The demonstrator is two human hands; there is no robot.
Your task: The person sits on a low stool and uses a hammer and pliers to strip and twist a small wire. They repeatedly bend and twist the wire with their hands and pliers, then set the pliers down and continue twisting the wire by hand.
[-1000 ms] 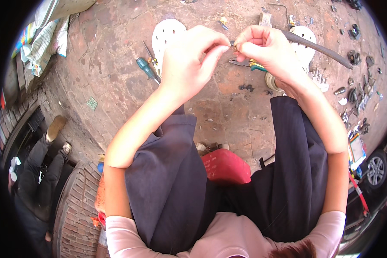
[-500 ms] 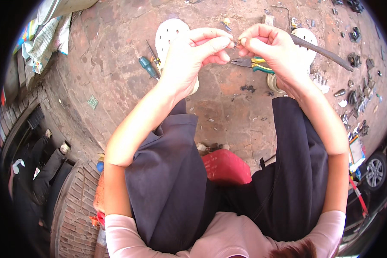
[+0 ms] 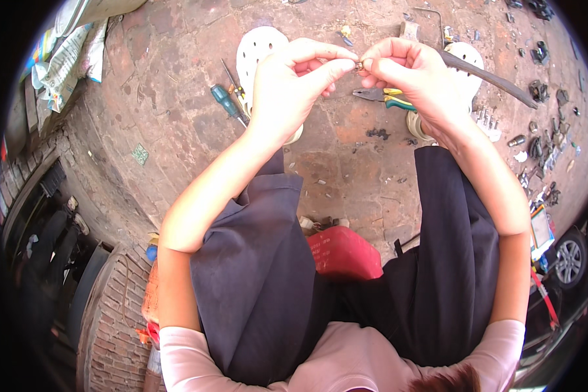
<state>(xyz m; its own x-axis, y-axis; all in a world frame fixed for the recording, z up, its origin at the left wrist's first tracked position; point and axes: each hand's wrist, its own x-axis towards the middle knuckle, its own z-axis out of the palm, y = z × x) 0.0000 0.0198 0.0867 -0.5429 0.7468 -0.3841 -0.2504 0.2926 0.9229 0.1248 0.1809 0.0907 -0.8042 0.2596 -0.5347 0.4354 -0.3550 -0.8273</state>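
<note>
Near the top centre, my left hand and my right hand meet fingertip to fingertip, both pinched on a tiny brownish metal piece too small to make out fully. Below it on the ground lie pliers with yellow-and-green handles. A teal-handled screwdriver lies left of my left hand, beside another thin tool and my left white clog. A long dark bar extends rightward from behind my right hand, over my right clog.
I sit by a red container. Scattered metal parts lie at right, near a car wheel. Plastic sacks are piled upper left. A person's dark-clothed legs are at far left, beside a bricked edge.
My left hand has shifted slightly right, its fingers loosening and then pinching again at the small piece. My right hand stays nearly in place. The other person's legs have moved and are less visible.
</note>
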